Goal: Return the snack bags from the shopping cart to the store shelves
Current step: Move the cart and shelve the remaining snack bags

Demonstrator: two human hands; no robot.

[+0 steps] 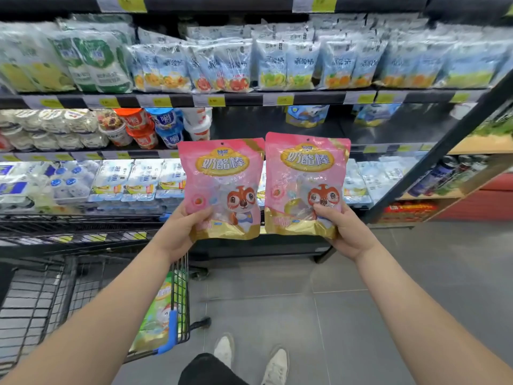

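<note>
Fingers (204, 213) of left hand (177, 234) grip left bag (220, 179), right hand (347, 232) grips right bag (306, 176); edges nearly meet.

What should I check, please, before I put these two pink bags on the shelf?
1. Left hand grips the left pink bag at its lower corner: ok.
2. Right hand grips the right pink bag at its lower corner: ok.
3. Both bags upright, fronts facing the camera: ok.
4. Free space on the middle shelf behind the bags: ok.
5. Same product already on that shelf: cannot tell; only blue bags show there.
6. Shopping cart emptied: not ok; a green bag lies in it.
</note>
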